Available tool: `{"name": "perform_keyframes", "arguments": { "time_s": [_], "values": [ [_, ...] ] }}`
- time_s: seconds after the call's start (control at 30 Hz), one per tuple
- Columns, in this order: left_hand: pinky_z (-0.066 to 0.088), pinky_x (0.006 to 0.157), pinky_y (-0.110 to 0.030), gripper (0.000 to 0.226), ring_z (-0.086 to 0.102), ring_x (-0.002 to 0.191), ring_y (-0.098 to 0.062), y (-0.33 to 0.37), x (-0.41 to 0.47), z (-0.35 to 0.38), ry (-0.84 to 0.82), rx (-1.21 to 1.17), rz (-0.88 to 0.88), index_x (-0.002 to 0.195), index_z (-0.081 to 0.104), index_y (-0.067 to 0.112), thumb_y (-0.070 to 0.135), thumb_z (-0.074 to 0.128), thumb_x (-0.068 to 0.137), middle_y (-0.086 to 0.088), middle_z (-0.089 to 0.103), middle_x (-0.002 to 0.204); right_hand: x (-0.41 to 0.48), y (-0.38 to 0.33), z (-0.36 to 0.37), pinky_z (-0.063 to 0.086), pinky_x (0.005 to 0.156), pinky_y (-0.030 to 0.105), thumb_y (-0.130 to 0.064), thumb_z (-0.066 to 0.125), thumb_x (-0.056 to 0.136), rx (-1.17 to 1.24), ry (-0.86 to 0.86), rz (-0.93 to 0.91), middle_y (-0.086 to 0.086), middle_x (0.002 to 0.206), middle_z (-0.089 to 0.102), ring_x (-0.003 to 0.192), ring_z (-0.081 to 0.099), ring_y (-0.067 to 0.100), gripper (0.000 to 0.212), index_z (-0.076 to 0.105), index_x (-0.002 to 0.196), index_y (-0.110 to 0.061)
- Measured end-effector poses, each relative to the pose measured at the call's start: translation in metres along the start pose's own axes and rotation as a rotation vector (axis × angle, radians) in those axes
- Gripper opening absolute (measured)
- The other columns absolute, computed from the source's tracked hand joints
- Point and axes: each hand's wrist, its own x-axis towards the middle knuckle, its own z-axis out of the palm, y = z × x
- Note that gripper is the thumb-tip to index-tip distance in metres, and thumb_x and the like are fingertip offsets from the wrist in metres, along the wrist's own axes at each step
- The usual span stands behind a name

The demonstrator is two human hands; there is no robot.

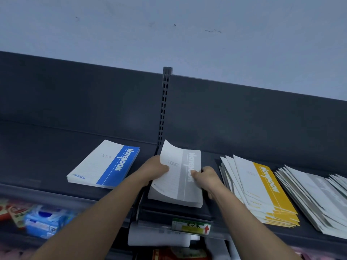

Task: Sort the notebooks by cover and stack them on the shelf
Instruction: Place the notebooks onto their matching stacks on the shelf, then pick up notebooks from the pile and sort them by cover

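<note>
1. Stacking step: your left hand [155, 168] and right hand [206, 175] clasp the grey notebooks [178, 184] by their side edges. They lie on the shelf [47, 147], between the blue stack [105, 164] and the yellow stack [262, 188].
2. Next, probably: flatten the curled top cover and square the edges.

Both bare forearms rise from the lower edge of the view and converge toward the centre, palms turned inward. The left hand [155, 167] grips the left edge of the grey notebook stack [176, 186], thumb on the top cover, fingers hidden beneath. The right hand [207, 177] grips the stack's right edge, thumb tip pressed on the cover, fingers curled down its side. Both wrists are nearly straight.
</note>
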Motion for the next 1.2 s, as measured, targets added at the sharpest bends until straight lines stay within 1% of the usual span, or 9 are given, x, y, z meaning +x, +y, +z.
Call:
{"name": "perform_keyframes", "arguments": {
  "time_s": [0.13,0.33,0.43,0.53,0.6,0.73,0.83,0.93,1.2],
  "values": [
    [0.037,0.106,-0.044,0.035,0.040,0.129,-0.028,-0.008,0.009,0.004,0.089,0.266,-0.056,0.127,0.053,0.019,0.029,0.047,0.094,-0.003,0.054,0.131,0.005,0.003,0.004,0.046,0.074,0.031,-0.032,0.055,0.094,-0.084,0.020,-0.004,0.008,0.092,0.058,0.087,0.057,0.025,0.026,0.050,0.086,-0.008],
    [0.047,0.098,-0.044,0.042,0.052,0.115,-0.028,-0.012,0.016,0.013,0.118,0.301,-0.065,0.126,0.054,0.014,0.034,0.052,0.089,-0.007,0.055,0.128,0.001,0.002,0.000,0.033,0.049,0.024,-0.037,0.054,0.095,-0.279,0.096,-0.033,0.001,0.067,0.051,0.063,0.050,0.017,0.041,0.044,0.065,-0.011],
    [0.049,0.096,-0.042,0.041,0.054,0.113,-0.026,-0.010,0.017,0.011,0.101,0.295,-0.078,0.126,0.054,0.012,0.033,0.053,0.090,-0.008,0.055,0.127,-0.003,0.000,0.000,0.036,0.056,0.024,-0.037,0.052,0.096,-0.301,0.094,-0.027,-0.001,0.066,0.048,0.067,0.051,0.019,0.041,0.043,0.065,-0.012],
    [0.045,0.100,-0.043,0.044,0.052,0.117,-0.027,-0.003,0.015,0.008,0.111,0.290,-0.091,0.127,0.051,0.011,0.033,0.056,0.090,-0.008,0.054,0.130,-0.011,0.000,-0.002,0.041,0.069,0.026,-0.040,0.050,0.095,-0.296,0.102,-0.076,0.003,0.082,0.058,0.085,0.058,0.024,0.035,0.055,0.084,-0.008],
    [0.036,0.106,-0.044,0.053,0.041,0.129,-0.029,0.008,0.010,0.009,0.217,0.466,-0.072,0.135,0.043,0.013,0.040,0.055,0.091,-0.007,0.045,0.138,-0.014,0.002,-0.008,0.041,0.074,0.028,-0.042,0.048,0.095,-0.309,0.164,-0.140,0.007,0.103,0.062,0.097,0.058,0.026,0.038,0.058,0.103,-0.007],
    [0.031,0.101,-0.042,0.045,0.034,0.129,-0.027,0.046,-0.002,0.024,0.375,0.658,0.134,0.129,0.044,0.014,0.039,0.053,0.093,-0.008,0.041,0.138,-0.016,0.006,-0.036,0.045,0.086,0.033,-0.040,0.055,0.092,-0.296,0.367,-0.267,0.011,0.118,0.060,0.110,0.056,0.029,0.041,0.060,0.117,-0.008],
    [0.031,0.098,-0.038,0.036,0.034,0.127,-0.026,0.070,-0.005,0.050,0.288,0.670,0.258,0.119,0.049,0.014,0.039,0.052,0.093,-0.008,0.042,0.135,-0.018,0.014,-0.068,0.044,0.091,0.035,-0.038,0.058,0.090,-0.287,0.480,-0.307,0.011,0.121,0.057,0.115,0.053,0.029,0.042,0.059,0.124,-0.013],
    [0.033,0.101,-0.040,0.041,0.035,0.128,-0.029,0.086,-0.008,0.081,0.191,0.678,0.306,0.123,0.049,0.013,0.041,0.051,0.093,-0.009,0.042,0.135,-0.019,0.032,-0.102,0.042,0.094,0.035,-0.039,0.057,0.090,-0.361,0.534,-0.271,0.011,0.126,0.056,0.119,0.052,0.030,0.044,0.058,0.127,-0.015],
    [0.037,0.104,-0.037,0.051,0.040,0.131,-0.030,0.099,-0.005,0.165,0.014,0.546,0.205,0.132,0.050,0.010,0.046,0.041,0.098,-0.014,0.048,0.138,-0.013,0.101,-0.165,0.043,0.100,0.035,-0.043,0.056,0.089,-0.413,0.338,-0.045,0.013,0.137,0.048,0.127,0.047,0.030,0.055,0.048,0.133,-0.012]
  ]
}}
